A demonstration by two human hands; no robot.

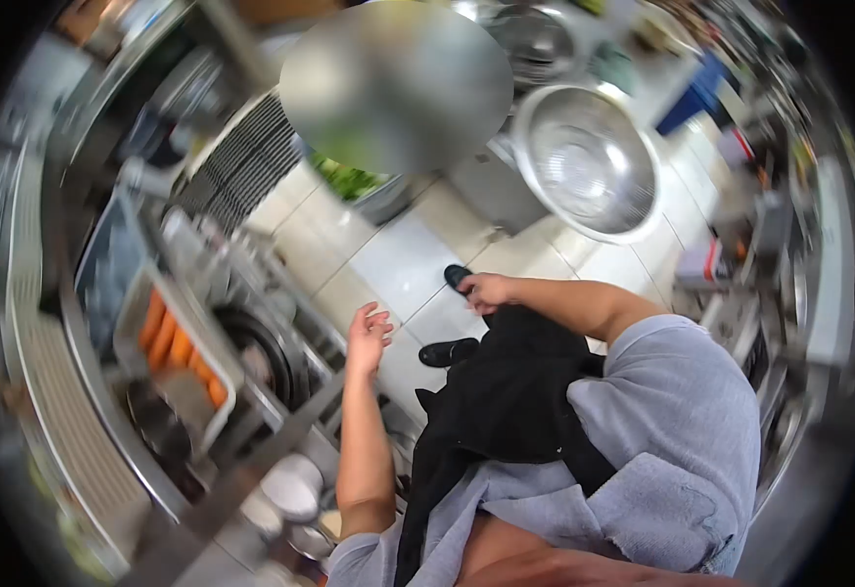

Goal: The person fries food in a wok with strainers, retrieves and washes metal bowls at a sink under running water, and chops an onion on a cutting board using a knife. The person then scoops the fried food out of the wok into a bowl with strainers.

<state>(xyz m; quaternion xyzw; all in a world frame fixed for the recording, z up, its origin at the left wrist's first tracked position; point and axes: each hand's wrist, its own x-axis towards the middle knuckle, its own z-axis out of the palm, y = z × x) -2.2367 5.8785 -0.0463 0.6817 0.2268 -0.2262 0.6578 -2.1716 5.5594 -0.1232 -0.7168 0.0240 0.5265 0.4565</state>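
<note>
My left hand (369,338) is raised over the tiled floor with its fingers loosely bent and apart, holding nothing. My right hand (486,292) hangs in front of the black apron (506,391), its fingers slightly curled, and I see no object in it. Below it are my black shoes (449,352) on the tiles. Neither hand touches any kitchenware. Closest to the left hand is a metal shelf with a dark round pan (266,357). A white tub (222,416) of carrots (165,333) sits further left.
A large steel colander (589,161) stands ahead on the right. Leafy greens (347,178) fill a container (385,203) on the floor ahead, partly hidden by a blurred oval. A dark slatted grate (246,161) lies at the left. Shelves with kitchenware line the right side.
</note>
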